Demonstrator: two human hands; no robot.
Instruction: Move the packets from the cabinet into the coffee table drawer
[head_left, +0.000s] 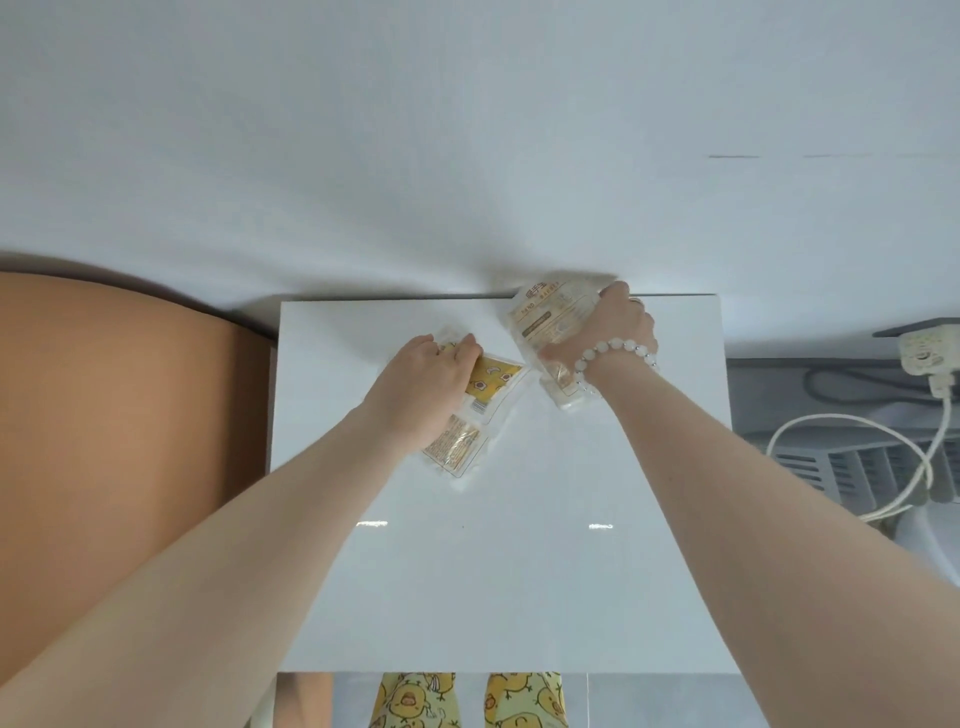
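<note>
View: looking straight down my two bare arms onto the glossy white surface of the cabinet top, which stands against a white wall.
Left hand: my left hand lies knuckles up on the yellow packet, fingers curled over its far edge and holding it against the surface.
Yellow packet: flat under my palm. Its long axis runs on a slant from far right to near left, with a printed end sticking out toward me below the wrist. I cannot tell whether that end is a second packet.
Right hand: my right hand, with a bead bracelet at the wrist, has its fingers wrapped tightly round the pale packet.
Pale packet: near the back edge of the surface, just right of the yellow one and not touching it. Its length crosses my palm and shows at both sides of the grip, and the top end is blurred.
Key relation: each packet is already in the nearer hand, so neither arm needs to cross.
Drawer: the coffee table is out of view. I judge the next step is to lift both packets and turn away.
Nearby: a power strip and a white cable lie to the right, off the surface.
</note>
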